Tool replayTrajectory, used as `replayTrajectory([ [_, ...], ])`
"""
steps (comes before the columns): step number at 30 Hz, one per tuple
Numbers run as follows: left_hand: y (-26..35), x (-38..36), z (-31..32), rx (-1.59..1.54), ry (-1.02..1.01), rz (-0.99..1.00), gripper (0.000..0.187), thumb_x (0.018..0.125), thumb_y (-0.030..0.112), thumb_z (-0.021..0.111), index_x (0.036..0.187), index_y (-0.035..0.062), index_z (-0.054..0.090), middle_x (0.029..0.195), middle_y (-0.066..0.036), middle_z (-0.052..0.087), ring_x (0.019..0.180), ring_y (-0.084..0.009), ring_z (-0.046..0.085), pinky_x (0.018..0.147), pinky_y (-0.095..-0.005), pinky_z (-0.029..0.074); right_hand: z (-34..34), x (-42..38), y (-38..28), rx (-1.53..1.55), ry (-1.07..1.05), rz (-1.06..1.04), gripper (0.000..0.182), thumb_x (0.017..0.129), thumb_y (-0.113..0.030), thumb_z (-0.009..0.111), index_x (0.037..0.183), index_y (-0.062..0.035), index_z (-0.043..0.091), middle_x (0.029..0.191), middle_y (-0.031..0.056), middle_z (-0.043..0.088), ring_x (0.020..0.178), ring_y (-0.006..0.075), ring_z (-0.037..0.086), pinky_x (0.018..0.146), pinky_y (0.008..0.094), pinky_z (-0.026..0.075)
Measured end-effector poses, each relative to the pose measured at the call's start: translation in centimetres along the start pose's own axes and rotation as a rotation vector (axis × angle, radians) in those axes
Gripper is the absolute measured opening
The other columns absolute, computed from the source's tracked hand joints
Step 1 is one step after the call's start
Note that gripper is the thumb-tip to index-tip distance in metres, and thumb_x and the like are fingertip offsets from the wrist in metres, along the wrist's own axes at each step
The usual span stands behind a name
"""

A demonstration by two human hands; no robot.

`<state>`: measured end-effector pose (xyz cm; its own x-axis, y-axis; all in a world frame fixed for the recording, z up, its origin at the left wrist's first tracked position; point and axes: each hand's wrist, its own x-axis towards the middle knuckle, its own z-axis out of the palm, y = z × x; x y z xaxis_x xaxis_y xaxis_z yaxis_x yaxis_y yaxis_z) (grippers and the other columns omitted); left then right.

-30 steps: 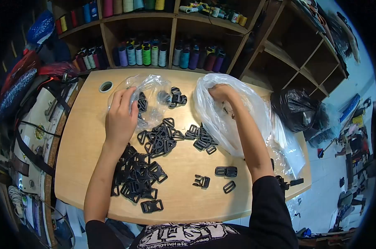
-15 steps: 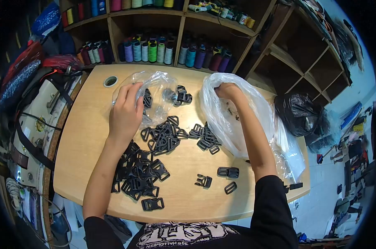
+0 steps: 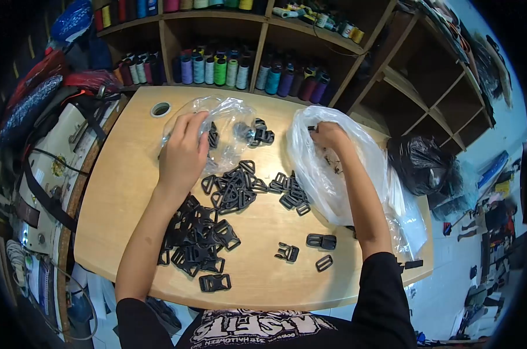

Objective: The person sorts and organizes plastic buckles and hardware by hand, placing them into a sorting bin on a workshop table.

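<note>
My left hand (image 3: 185,145) has its fingers curled over the rim of a clear plastic bag (image 3: 228,107), where black plastic pieces show through the film. Inside the mouth of a larger whitish plastic bag (image 3: 304,168), my right hand (image 3: 332,137) is closed, with a small black plastic piece (image 3: 312,128) at its fingertips. A few dark bits show deeper in that bag. Between my arms lie a pile of black triangular rings (image 3: 235,192), a small heap of strap sliders (image 3: 291,189) and a pile of side-release buckles (image 3: 196,232).
A loose buckle part (image 3: 287,252), a closed buckle (image 3: 321,241) and one slider (image 3: 324,263) lie at the front. A tape roll (image 3: 160,109) sits at the back left. Thread spools (image 3: 220,71) fill shelves behind the table; a sewing machine (image 3: 60,157) stands left.
My right hand has shifted slightly within the whitish bag, and the black piece at its fingertips shows a little more. My left hand stays at the clear bag. The whole view has shifted slightly.
</note>
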<state>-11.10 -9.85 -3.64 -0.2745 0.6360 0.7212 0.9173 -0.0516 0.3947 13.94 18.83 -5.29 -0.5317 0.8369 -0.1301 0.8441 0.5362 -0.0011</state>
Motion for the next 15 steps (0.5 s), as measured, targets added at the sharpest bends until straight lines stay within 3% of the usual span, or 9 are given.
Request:
replayTrajectory([
  [4,-0.3,0.0,0.1,0.014,0.005,0.009,0.034,0.087,0.005,0.063,0.12,0.0072,0.057,0.115,-0.012,0.058,0.092,-0.0324,0.065,0.077,-0.0412,0.053,-0.2,0.8,0.2,-0.148,0.022,-0.112,0.045,0.081,-0.042,0.062,0.103,-0.0038,0.072,0.105,0.0202,0.069,0.098,0.0352,0.067,0.09,0.0415,0.049],
  [8,0.1,0.1,0.0,-0.001,-0.009,-0.004,0.035,0.087,0.005,0.063,0.121,0.0073,0.057,0.115,-0.011,0.058,0.091,-0.0325,0.065,0.077,-0.0413,0.053,-1.1,0.3,-0.4,-0.14,-0.055,-0.116,0.048,0.081,-0.044,0.062,0.106,-0.0043,0.072,0.107,0.0202,0.069,0.1,0.0355,0.066,0.09,0.0417,0.049],
  [10,0.3,0.0,-0.2,-0.049,-0.029,-0.057,0.033,0.087,0.003,0.061,0.12,0.0056,0.058,0.115,-0.014,0.059,0.101,-0.0354,0.062,0.084,-0.0402,0.051,-0.5,0.7,-0.4,-0.078,-0.047,-0.092,0.047,0.081,-0.043,0.063,0.107,-0.0048,0.072,0.108,0.0197,0.069,0.101,0.0354,0.065,0.091,0.0418,0.049],
  [15,-0.2,0.0,0.0,-0.022,-0.016,-0.026,0.033,0.088,0.005,0.061,0.12,0.0065,0.057,0.115,-0.012,0.059,0.097,-0.0339,0.063,0.08,-0.0407,0.052,-1.0,0.4,-1.3,-0.129,-0.09,-0.083,0.046,0.08,-0.042,0.064,0.108,-0.0058,0.072,0.109,0.0195,0.069,0.102,0.0349,0.065,0.092,0.0414,0.049],
])
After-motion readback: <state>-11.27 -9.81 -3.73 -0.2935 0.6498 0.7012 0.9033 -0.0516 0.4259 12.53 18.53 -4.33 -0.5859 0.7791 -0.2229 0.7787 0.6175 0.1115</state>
